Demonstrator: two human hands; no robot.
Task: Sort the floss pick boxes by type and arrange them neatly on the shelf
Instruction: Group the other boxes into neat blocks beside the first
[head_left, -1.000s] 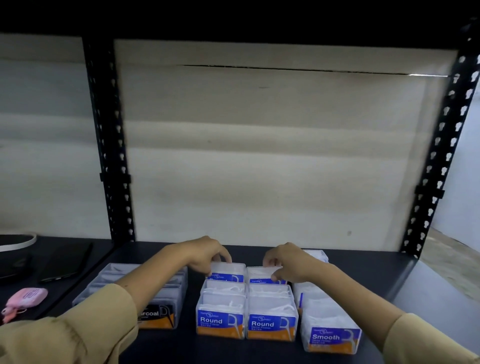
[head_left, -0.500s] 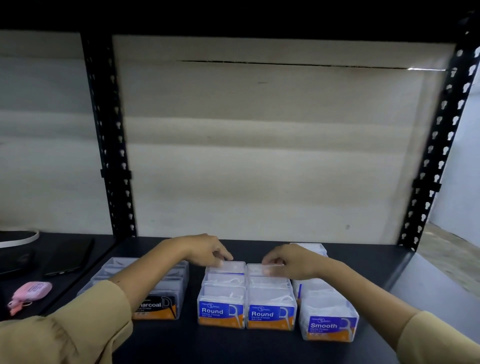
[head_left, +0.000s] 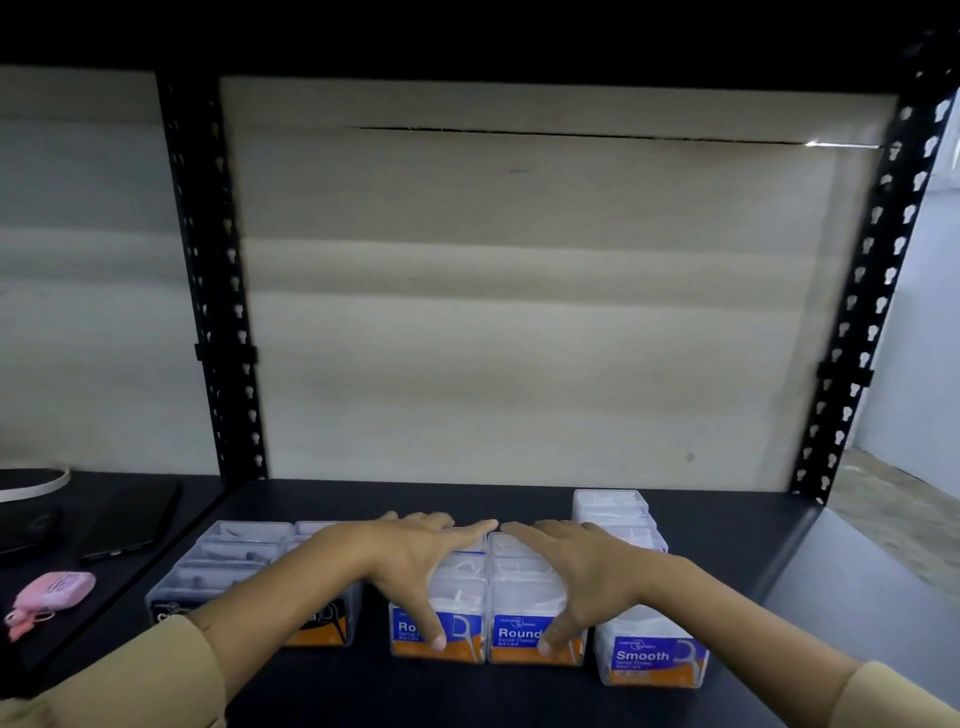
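At lower centre of the frame, the left hand (head_left: 410, 561) and right hand (head_left: 576, 566) lie spread flat over two rows of clear plastic "Round" floss pick boxes (head_left: 514, 631), thumbs pressing the front labels, gripping nothing. Uneven pressure could skew the rows against the neighbouring clear "Smooth" box row (head_left: 657, 657) on the black shelf (head_left: 519, 499).

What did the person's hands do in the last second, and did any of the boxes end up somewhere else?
Both hands spread flat over the Round boxes. The left hand and right hand came forward from the back boxes they were pinching; now thumbs press the front labels and fingers reach the back. The charcoal boxes, Smooth boxes and pink case look unmoved.
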